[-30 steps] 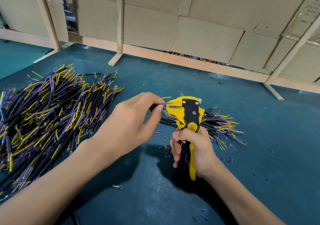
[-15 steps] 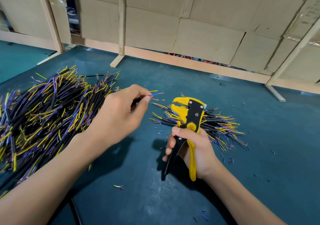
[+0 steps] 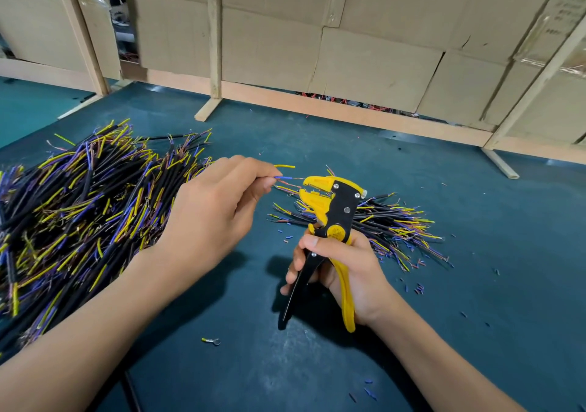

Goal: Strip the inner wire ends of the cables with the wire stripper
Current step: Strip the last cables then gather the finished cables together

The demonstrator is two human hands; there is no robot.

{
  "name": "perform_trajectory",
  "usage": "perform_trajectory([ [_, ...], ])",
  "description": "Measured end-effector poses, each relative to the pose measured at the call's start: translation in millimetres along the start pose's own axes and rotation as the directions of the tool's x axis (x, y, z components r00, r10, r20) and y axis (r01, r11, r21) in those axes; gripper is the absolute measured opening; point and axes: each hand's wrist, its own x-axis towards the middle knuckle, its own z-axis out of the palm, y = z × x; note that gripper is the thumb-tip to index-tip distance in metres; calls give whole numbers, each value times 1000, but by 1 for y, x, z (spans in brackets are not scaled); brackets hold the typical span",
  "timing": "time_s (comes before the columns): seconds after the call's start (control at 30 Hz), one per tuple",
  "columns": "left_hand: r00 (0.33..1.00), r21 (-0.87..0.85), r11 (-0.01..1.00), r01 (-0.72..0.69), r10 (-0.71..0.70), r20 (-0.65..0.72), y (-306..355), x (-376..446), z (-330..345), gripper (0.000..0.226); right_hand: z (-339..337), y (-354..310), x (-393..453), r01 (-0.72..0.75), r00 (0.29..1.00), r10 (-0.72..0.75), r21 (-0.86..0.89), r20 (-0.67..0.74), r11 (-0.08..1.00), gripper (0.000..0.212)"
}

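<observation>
My left hand [image 3: 215,212] pinches one cable, whose blue inner wire [image 3: 283,177] and yellow inner wire [image 3: 284,166] stick out past my fingertips toward the right. The blue wire's tip lies just left of the jaws of the yellow and black wire stripper [image 3: 329,212]. My right hand [image 3: 345,269] grips the stripper's handles, which are spread apart, and its jaws stand open. The cable's black body is hidden inside my left hand.
A big heap of black cables [image 3: 79,215] with yellow and blue ends covers the left of the teal table [image 3: 475,332]. A smaller pile of cables [image 3: 396,224] lies behind the stripper. Insulation bits [image 3: 418,288] and a small ring terminal [image 3: 211,341] are scattered about. Cardboard and wooden frames stand behind.
The stripper's handles have sprung apart and its jaws have opened. My left hand drew the cable out to the left, then brought its blue wire back near the jaws.
</observation>
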Motion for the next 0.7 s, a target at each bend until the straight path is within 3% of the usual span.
perform_trajectory([
  [0.27, 996, 116, 989, -94, 93, 8, 3, -1, -1, 20, -1, 1, 0, 6, 1000, -6, -16, 26, 1000, 15],
  [0.7, 995, 98, 991, -92, 95, -17, 9, -5, 6, 19, 2, -3, -1, -4, 999, 5, -27, 49, 1000, 15],
])
